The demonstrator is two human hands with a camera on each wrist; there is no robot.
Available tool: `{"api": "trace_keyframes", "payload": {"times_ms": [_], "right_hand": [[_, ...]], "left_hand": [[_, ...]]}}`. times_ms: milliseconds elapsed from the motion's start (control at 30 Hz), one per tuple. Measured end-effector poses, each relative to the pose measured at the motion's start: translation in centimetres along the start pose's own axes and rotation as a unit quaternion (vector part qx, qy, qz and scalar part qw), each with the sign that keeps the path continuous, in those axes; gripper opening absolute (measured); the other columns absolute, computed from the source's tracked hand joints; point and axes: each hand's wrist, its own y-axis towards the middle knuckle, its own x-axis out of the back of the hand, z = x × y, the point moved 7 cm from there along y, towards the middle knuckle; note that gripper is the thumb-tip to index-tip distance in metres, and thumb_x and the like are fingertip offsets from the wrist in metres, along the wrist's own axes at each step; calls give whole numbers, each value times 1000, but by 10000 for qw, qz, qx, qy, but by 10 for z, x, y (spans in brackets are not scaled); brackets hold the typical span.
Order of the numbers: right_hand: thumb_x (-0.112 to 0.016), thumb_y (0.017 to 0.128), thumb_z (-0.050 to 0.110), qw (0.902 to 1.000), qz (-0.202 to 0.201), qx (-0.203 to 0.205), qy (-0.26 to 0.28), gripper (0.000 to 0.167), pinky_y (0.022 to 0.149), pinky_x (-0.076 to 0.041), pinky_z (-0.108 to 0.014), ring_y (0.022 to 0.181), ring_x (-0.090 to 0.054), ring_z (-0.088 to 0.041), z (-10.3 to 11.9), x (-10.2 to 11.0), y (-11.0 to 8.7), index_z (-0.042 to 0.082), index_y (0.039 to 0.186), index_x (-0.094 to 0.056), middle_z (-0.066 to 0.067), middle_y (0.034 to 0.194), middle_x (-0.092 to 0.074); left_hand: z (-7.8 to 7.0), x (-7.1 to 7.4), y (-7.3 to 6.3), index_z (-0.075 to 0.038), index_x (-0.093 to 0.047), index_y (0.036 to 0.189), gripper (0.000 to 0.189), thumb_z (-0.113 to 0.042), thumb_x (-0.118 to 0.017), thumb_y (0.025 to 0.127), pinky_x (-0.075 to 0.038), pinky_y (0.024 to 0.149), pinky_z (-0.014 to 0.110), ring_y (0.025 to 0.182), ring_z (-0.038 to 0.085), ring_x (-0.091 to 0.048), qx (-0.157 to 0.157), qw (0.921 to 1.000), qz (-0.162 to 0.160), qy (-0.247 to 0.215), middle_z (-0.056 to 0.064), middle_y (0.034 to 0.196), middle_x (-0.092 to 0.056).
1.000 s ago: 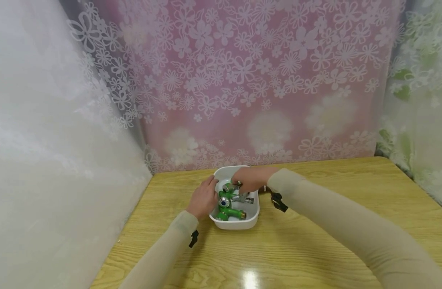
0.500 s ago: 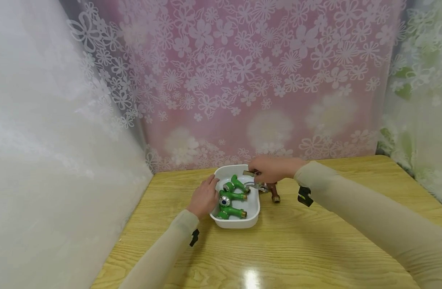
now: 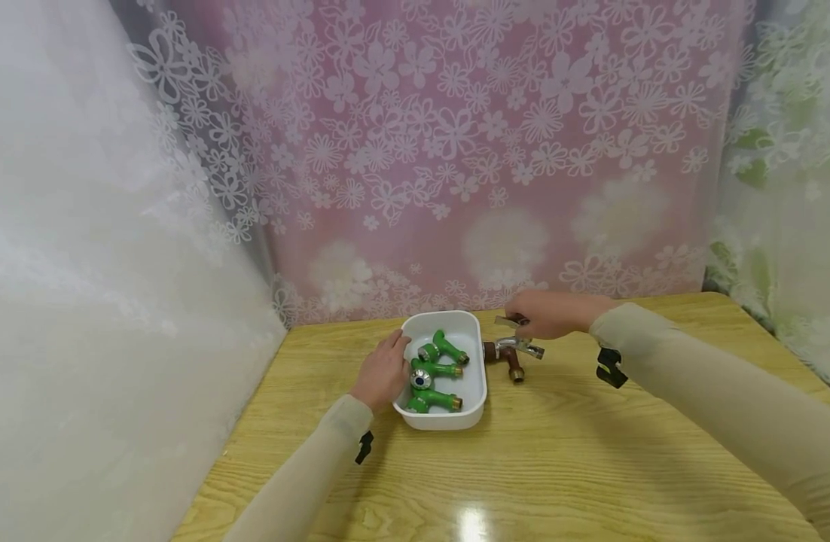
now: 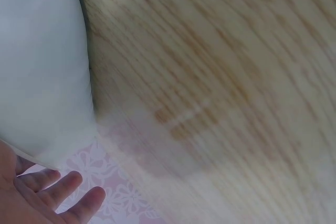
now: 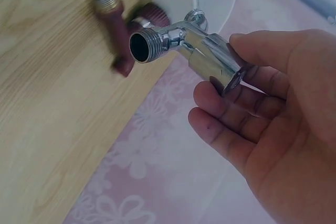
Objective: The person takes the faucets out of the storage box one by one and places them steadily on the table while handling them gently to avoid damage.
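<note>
My right hand pinches a chrome tap between thumb and fingers, just right of the basin. Its round threaded end points away from the palm in the right wrist view. Beneath it, a dark red tap with a threaded brass end lies on the table against the basin's right side. My left hand rests on the left rim of the white basin, its fingers fairly straight in the left wrist view. Inside the basin lie three green taps, the middle one with a round chrome knob.
The basin stands toward the back of a wood-grain table. Behind it hangs a pink flowered curtain. A pale sheet closes off the left, and a green-patterned curtain the right.
My right hand has lifted the chrome tap out of the basin and carried it right, past the rim, over the dark red tap. The left hand stays at the rim.
</note>
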Motion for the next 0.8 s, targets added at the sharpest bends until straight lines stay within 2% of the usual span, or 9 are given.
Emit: {"api": "trace_keyframes", "payload": {"times_ms": [400, 800], "right_hand": [[-61, 96, 9, 9997, -243, -1, -2, 12, 59, -37, -27, 64, -43, -11, -33, -6, -16, 11, 84, -59, 2, 74, -52], [-63, 96, 13, 9991, -219, -348, -54, 6, 57, -36, -28, 63, -42, -11, -67, -20, -25, 11, 91, -61, 1, 76, -52]], "left_hand": [[0, 1, 0, -7, -46, 148, 46, -17, -45, 102, -45, 111, 52, 143, 33, -42, 5, 10000, -8, 4, 14, 160, -36], [0, 1, 0, -6, -46, 148, 46, -17, -44, 103, -44, 112, 51, 144, 33, -42, -14, 10000, 25, 44, 14, 160, -36]]}}
